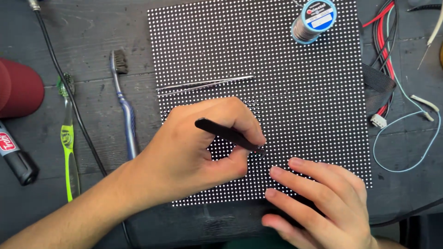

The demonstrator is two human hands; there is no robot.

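While the left hand [194, 147] is pinching a pair of black tweezers [228, 134] between thumb and forefinger, its tips are coming down on one spot of the LED matrix panel [304, 92], where a few dots are glowing red among the white ones. The panel is lying flat on the dark workbench [92, 27], and everything else is best placed from it. The right hand [318, 198] is resting on the panel's lower edge, fingers spread and pressing flat, holding nothing.

Judging from this, the step is fine work on a single pixel, and doing it well is depending on steadiness: the right hand is bracing the board usefully, and the heel of the left hand is looking well planted on the panel for support. The tweezer tips are needing to stay nearly square over the one dot, without scraping its neighbours.

A second, silver pair of tweezers [205, 85] is lying on the panel above the left hand. A solder spool [314, 20] is sitting at the panel's upper right. Two toothbrushes, a blue-grey toothbrush [125, 106] and a green toothbrush [69, 138], are lying left of the panel; loose wires [406, 120] are trailing off its right edge.
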